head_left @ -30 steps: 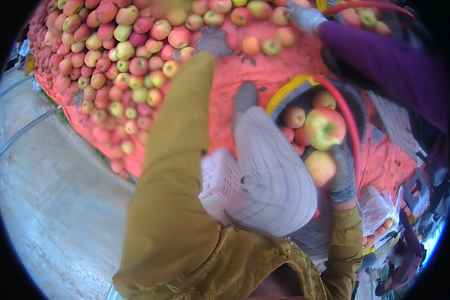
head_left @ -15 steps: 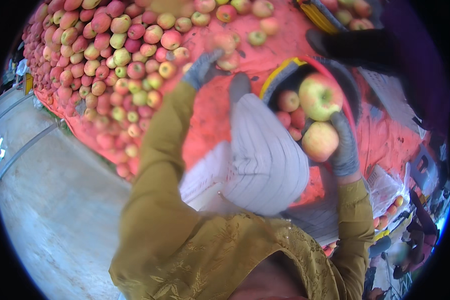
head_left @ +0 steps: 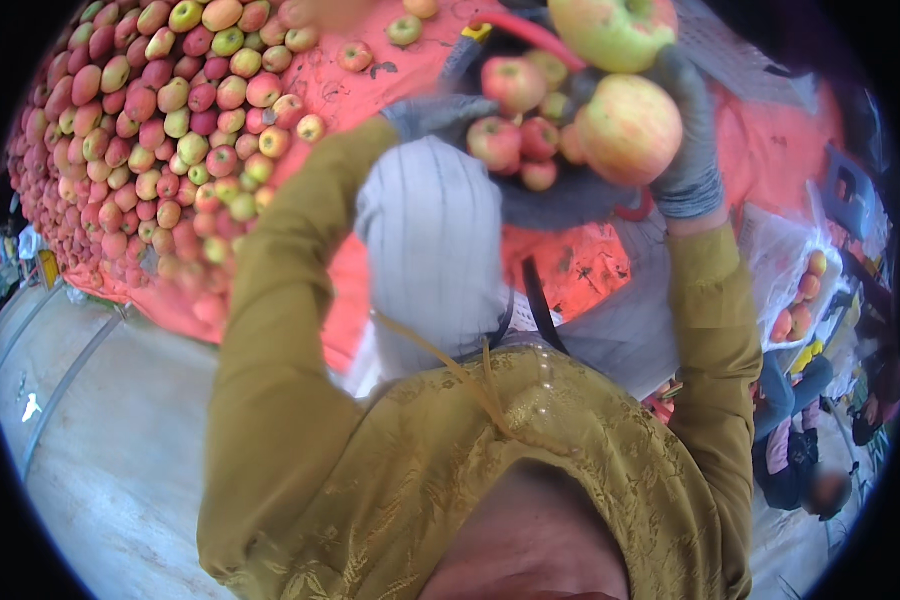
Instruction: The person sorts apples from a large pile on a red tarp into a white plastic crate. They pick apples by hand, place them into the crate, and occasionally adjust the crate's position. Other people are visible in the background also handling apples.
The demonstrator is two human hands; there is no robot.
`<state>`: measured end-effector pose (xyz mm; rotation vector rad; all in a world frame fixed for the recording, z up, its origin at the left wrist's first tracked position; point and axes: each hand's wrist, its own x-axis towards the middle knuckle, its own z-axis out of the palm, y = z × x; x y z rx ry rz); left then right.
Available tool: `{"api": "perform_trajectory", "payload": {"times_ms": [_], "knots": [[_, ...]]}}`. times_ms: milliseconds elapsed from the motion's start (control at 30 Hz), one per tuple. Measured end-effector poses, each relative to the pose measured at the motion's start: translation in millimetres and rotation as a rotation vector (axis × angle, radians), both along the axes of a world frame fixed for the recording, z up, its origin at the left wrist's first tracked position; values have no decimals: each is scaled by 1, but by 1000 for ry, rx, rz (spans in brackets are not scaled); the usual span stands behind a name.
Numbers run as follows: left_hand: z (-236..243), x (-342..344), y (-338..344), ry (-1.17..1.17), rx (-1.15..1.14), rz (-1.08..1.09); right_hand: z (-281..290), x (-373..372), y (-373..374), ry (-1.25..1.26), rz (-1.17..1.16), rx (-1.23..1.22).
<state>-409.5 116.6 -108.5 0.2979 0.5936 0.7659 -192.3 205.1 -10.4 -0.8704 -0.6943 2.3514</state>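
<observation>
My right hand (head_left: 688,150), in a grey glove, is raised and grips a large yellow-red apple (head_left: 628,128). A second big apple (head_left: 615,30) sits just above it, touching the same glove. Both are at the edge of a dark bucket with a red rim (head_left: 530,35) that holds several smaller apples (head_left: 515,110). My left hand (head_left: 425,113), also in a grey glove, is up at the bucket's left side beside those apples; its grip is hidden. Mustard sleeves cover both of my arms.
A tall heap of red and yellow apples (head_left: 150,130) lies on an orange-red cloth (head_left: 580,270) at the left and top. A grey striped cloth (head_left: 430,240) hangs in front of me. A clear bag of apples (head_left: 800,290) and a crouching person (head_left: 800,450) are at the right. Concrete floor (head_left: 90,450) is lower left.
The bucket and both apples have risen toward the top of the view. My left hand has left the apple heap and come to the bucket's left side.
</observation>
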Motion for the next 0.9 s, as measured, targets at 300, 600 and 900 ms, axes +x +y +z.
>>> {"api": "perform_trajectory", "payload": {"times_ms": [300, 600, 900], "knots": [[-5, -17, 26, -165, -72, 113, 45, 12, -9, 438, -30, -128], [120, 43, 38, -4, 148, 159, 41, 49, -32, 312, -313, 88], [162, 157, 26, 83, 24, 134, 36, 188, -57, 519, -751, 108]]}}
